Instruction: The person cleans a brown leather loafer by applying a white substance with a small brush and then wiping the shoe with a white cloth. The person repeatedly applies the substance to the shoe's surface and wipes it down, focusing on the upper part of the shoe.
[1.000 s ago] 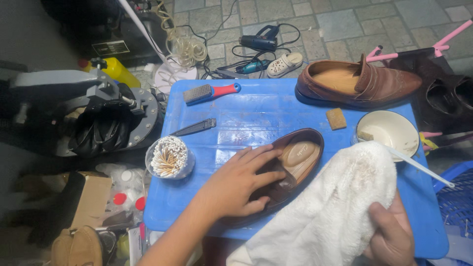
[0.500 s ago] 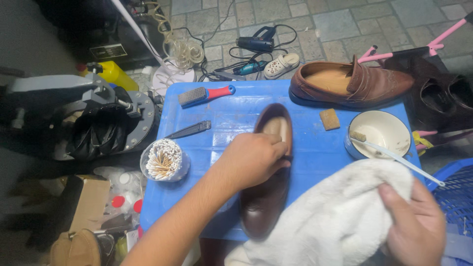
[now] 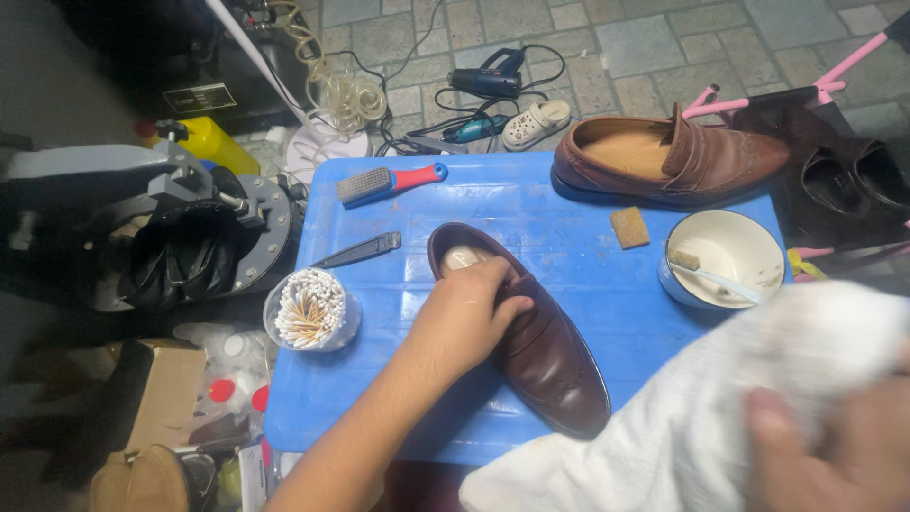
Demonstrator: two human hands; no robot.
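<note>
A dark brown leather shoe (image 3: pixel 548 358) lies on a blue plastic table (image 3: pixel 559 228), toe pointing toward me. My left hand (image 3: pixel 464 318) grips it around the opening, fingers reaching inside. My right hand (image 3: pixel 834 446), blurred at the lower right, clutches a white cloth (image 3: pixel 701 417) that hangs just right of the shoe's toe. The matching lighter brown shoe (image 3: pixel 668 156) rests at the table's far right edge.
On the table stand a white bowl (image 3: pixel 725 248) with a toothbrush, a small sponge (image 3: pixel 629 228), a red-handled brush (image 3: pixel 389 182), a dark tool (image 3: pixel 362 250) and a cup of cotton swabs (image 3: pixel 309 309). Cables, a heat gun (image 3: pixel 485 78) and dark shoes (image 3: pixel 844 180) surround it.
My left hand has turned the dark shoe from its side to upright and swung its toe toward me. The white cloth and my right hand have moved right and closer to the camera.
</note>
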